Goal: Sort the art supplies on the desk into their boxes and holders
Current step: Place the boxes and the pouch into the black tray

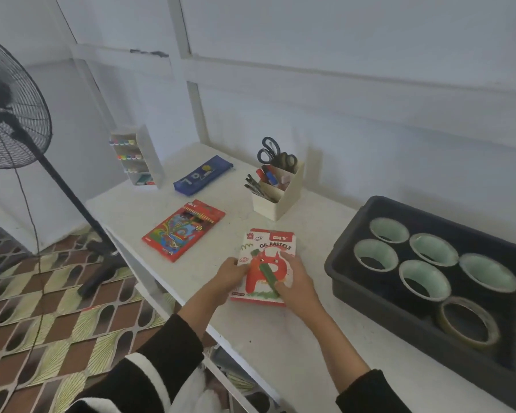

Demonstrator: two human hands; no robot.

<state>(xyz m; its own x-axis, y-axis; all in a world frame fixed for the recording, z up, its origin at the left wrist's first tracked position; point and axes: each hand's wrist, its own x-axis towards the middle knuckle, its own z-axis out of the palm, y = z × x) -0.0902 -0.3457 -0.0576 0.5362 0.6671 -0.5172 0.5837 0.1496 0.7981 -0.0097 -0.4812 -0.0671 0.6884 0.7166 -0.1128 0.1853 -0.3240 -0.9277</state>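
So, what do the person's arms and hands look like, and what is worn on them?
Both arms wear long black sleeves. The left sleeve has a broad white band further up; the right sleeve shows plain black. The left hand and right hand are bare: no gloves, rings or watch show.

Both hands hold a box of oil pastels over the white desk (280, 338).

The left hand (230, 277) grips the left edge of the oil pastels box (268, 257). The right hand (295, 281) holds its right side, thumb on the lower end of a green pastel stick (265, 268) that lies slantwise across the cover. Just left of the grip lies a coloured pencil box (183, 229), and beyond that a blue pencil case (203, 173). Straight past the grip stands a cream organiser (280, 201) with pens and scissors (270, 150). To the right of the grip sits a black tray (370, 296) of tape rolls (432, 244).
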